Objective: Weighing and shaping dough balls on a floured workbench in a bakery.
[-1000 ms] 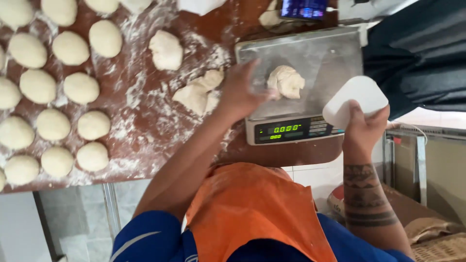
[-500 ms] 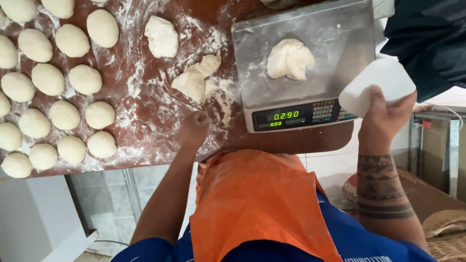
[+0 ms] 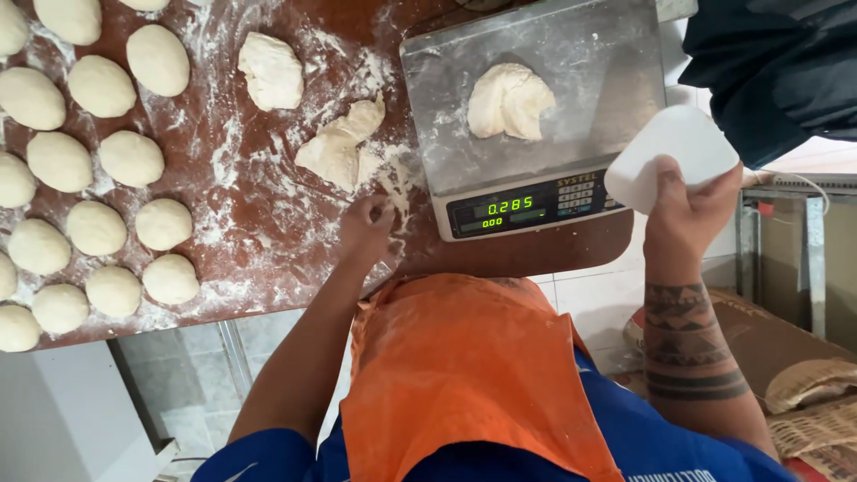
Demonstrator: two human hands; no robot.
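Over at 9 o'clock sit rows of shaped dough balls (image 3: 94, 228). One dough lump (image 3: 509, 100) rests on the scale (image 3: 571, 54) – left hand (image 3: 368, 225) loose-fingered on the table, scraps (image 3: 339, 147) at 12 o'clock of it unshaped, right hand (image 3: 683, 210) gripping a white scraper (image 3: 674, 152).

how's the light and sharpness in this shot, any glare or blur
Head view: light is even and soft, with a dull sheen but no harsh glare on the steel scale pan; the dough lump on it is sharp, as are the dough balls; the left hand and the right hand holding the white scraper show little motion blur; frame edges bend slightly from the wide lens.
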